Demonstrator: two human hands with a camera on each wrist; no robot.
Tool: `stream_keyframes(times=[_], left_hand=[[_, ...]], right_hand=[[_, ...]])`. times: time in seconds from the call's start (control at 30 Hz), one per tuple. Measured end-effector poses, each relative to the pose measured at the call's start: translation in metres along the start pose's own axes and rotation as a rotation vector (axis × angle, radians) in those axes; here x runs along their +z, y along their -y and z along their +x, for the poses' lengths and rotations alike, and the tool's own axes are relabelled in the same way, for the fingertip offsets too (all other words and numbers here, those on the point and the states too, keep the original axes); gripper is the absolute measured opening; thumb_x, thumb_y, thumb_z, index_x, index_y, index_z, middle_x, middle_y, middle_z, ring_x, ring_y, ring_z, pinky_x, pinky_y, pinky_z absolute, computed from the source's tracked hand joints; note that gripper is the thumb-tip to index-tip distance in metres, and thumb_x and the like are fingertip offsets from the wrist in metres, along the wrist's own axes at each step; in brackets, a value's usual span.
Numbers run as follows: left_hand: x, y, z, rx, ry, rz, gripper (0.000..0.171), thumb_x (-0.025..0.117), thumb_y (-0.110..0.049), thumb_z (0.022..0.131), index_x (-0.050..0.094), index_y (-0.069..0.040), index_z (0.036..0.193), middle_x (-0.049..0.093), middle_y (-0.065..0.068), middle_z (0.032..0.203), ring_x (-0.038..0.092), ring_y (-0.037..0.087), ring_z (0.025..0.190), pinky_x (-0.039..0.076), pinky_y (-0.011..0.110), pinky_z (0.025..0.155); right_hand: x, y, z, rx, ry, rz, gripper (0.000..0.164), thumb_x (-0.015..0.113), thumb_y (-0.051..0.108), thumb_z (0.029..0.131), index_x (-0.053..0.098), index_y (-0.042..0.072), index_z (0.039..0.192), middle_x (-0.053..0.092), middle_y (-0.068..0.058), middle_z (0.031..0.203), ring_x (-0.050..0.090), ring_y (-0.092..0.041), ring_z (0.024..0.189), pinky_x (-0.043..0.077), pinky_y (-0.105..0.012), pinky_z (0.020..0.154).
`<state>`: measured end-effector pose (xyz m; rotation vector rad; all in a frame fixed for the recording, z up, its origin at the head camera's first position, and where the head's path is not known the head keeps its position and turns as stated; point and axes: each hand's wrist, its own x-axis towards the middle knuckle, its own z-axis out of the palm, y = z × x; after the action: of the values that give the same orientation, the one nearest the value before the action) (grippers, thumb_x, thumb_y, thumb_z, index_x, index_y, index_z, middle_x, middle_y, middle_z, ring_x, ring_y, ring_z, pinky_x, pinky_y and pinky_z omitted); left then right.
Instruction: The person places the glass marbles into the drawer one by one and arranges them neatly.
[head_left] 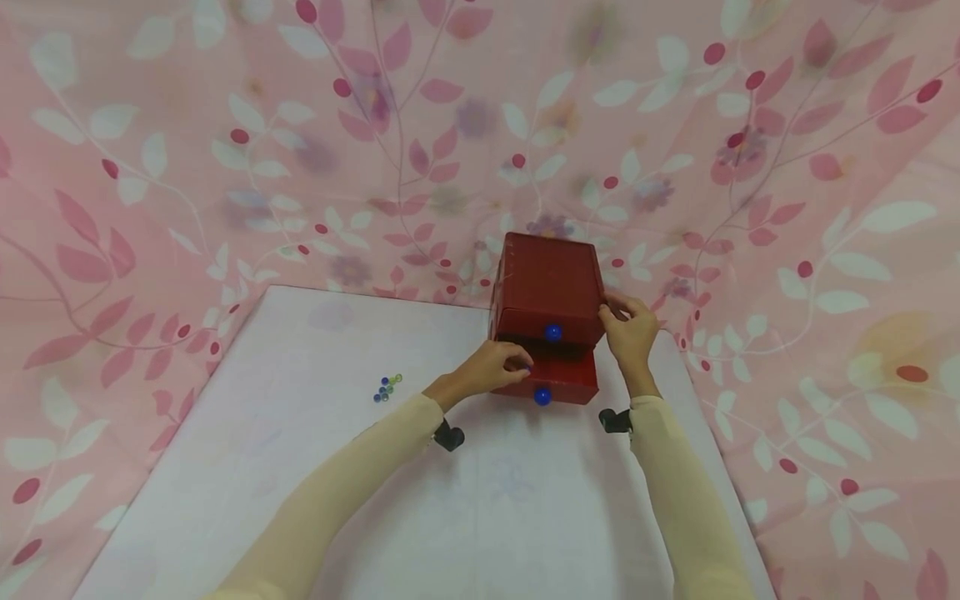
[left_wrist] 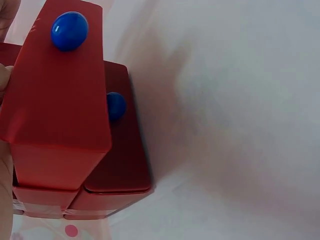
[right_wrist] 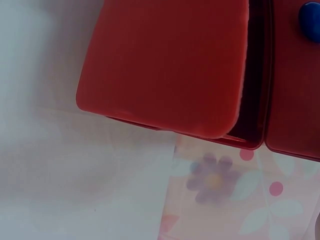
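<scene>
A small red two-drawer box point(head_left: 551, 279) stands at the back of the table, its lower drawer point(head_left: 547, 385) pulled out, with a blue ball knob point(head_left: 542, 397) on the front. The upper drawer is closed and has its own blue knob point(head_left: 553, 333). Over the left part of the pulled-out drawer, my left hand point(head_left: 491, 367) pinches a small blue marble point(head_left: 529, 367). In the left wrist view, the drawer front point(left_wrist: 57, 95) fills much of the left side, and fingers show at the edge. My right hand point(head_left: 630, 333) rests its fingertips against the box's right side.
Several glass marbles point(head_left: 386, 389), blue and greenish, lie in a cluster on the white table point(head_left: 300, 433) left of the box. A pink floral cloth point(head_left: 420, 150) hangs behind the table and along both sides. Each wrist carries a black camera mount point(head_left: 450, 435).
</scene>
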<state>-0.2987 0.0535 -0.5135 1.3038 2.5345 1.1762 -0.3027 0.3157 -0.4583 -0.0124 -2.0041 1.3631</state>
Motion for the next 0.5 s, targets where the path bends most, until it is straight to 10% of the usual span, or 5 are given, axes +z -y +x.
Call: stream_keyframes(times=[0.5], left_hand=[[-0.011,-0.005,0.018,0.019,0.136,0.087,0.02,0.074,-0.009,0.087,0.071,-0.007,0.106,0.069,0.003,0.101,0.065,0.009,0.091,0.051,0.014,0.08]], right_hand=[[-0.002,0.038,-0.009,-0.019,0.018,-0.035,0.019,0.068,-0.01,0.08,0.071,-0.012,0.099,0.066,-0.028,0.095,0.066,-0.039,0.092,0.057,-0.038,0.083]])
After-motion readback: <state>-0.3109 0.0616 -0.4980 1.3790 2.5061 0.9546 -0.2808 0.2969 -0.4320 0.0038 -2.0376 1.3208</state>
